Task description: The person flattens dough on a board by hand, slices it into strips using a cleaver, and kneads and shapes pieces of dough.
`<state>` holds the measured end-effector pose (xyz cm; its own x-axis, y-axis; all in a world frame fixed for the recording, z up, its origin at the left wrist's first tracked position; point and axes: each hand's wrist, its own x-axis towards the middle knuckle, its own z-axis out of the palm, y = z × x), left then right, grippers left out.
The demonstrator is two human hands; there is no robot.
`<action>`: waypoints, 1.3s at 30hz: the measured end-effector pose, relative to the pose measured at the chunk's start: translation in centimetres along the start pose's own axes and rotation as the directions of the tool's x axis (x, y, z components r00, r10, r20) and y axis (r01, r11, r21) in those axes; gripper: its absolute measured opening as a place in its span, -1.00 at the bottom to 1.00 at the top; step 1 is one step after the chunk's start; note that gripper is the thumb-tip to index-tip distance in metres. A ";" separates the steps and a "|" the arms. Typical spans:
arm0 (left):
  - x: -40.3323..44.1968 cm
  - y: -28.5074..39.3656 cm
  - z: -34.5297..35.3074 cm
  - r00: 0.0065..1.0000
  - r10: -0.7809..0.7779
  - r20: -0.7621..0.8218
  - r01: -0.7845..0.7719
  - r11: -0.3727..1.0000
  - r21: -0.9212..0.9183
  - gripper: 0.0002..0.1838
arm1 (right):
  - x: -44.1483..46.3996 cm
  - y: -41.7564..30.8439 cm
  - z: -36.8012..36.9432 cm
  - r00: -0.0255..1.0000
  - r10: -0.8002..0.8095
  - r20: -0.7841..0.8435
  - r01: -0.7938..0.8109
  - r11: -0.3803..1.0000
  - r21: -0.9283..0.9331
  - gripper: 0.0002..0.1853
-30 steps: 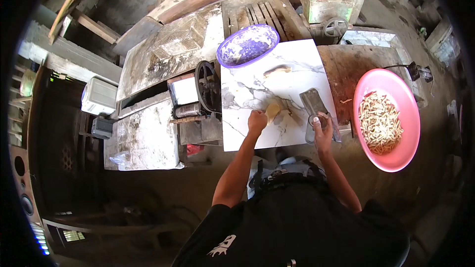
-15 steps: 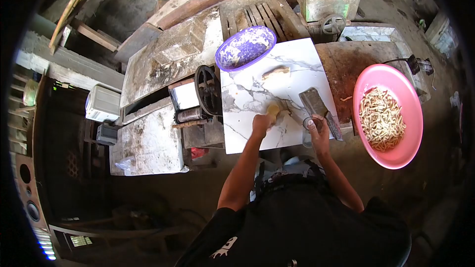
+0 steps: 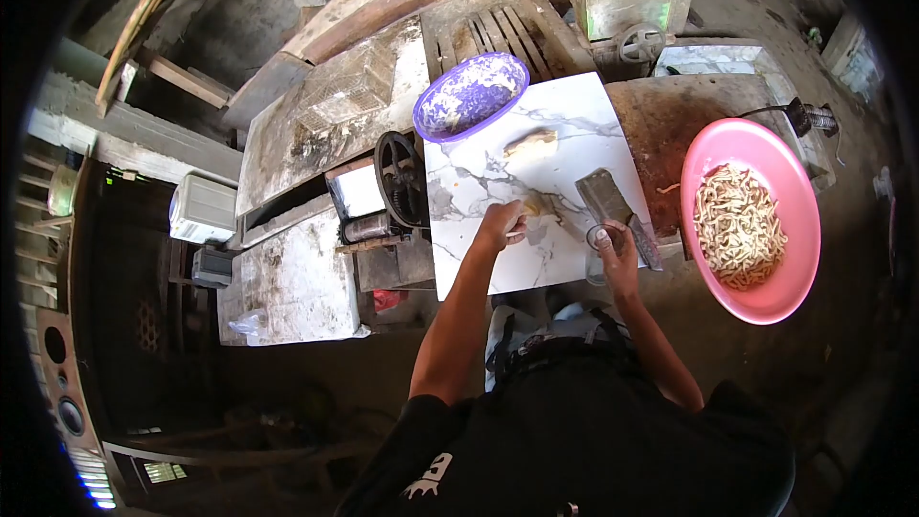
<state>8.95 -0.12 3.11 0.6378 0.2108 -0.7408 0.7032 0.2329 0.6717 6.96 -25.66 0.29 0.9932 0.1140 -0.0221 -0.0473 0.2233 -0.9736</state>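
Note:
My left hand (image 3: pixel 503 224) is closed above the white marble-patterned board (image 3: pixel 469 254). A small yellowish bit shows at its fingertips; what it is I cannot make out. In my right hand (image 3: pixel 617 243), near the board's front edge, is a clear cup (image 3: pixel 595 268) with a round rim, gripped by the fingers. Just beyond that hand lies a long grey metal tool (image 3: pixel 605 196), broad and flat-looking. Farther back on the board sits a pale, flat piece of dough (image 3: pixel 531 144).
A pink basin (image 3: pixel 704 148) of pale dough strips (image 3: pixel 737 225) stands at the right. At the board's far left corner is a purple basin (image 3: pixel 512 101) smeared with white. Left of the board stands a roller machine with a dark handwheel (image 3: pixel 398 180).
My left hand has shifted slightly left and turned, and less of the yellowish thing shows at its fingers. My right hand stays on the cup. The view has moved a little.

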 end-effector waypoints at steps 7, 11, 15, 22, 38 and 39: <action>-0.9 3.9 -0.7 0.954 0.111 0.277 -0.189 0.943 0.274 -0.56 | -0.1 -0.7 -0.1 1.000 0.013 -0.020 -0.013 1.000 0.001 -0.67; 3.1 0.4 -2.8 0.884 0.377 0.277 -0.381 0.236 0.894 -0.61 | 0.1 -0.6 -0.3 0.999 -0.003 -0.038 0.003 1.000 -0.002 -0.67; -0.8 -2.1 -1.2 0.855 0.513 -0.076 -0.091 0.293 0.952 -0.44 | 0.7 -2.2 -0.1 0.998 0.046 -0.050 -0.053 0.987 -0.151 -0.67; -2.5 -8.8 3.7 0.686 0.698 0.205 -0.367 0.089 0.926 -0.13 | 6.3 -2.8 2.1 0.984 0.078 0.159 0.003 0.892 -0.453 -0.65; -3.5 -11.5 7.1 0.683 0.724 -0.094 -0.229 0.336 0.914 -0.13 | 11.1 2.0 15.7 0.507 0.043 0.861 0.834 0.226 -0.503 -0.67; -3.5 -11.5 7.2 0.693 0.715 -0.091 -0.223 0.332 0.917 -0.12 | 11.1 2.2 15.5 0.492 0.021 0.870 0.853 0.188 -0.487 -0.66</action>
<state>0.83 -10.37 -2.02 0.9165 0.3987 -0.0335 0.3796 -0.8398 0.3883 16.23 -8.87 1.46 0.3953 0.9033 0.1668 0.8902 -0.3319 -0.3121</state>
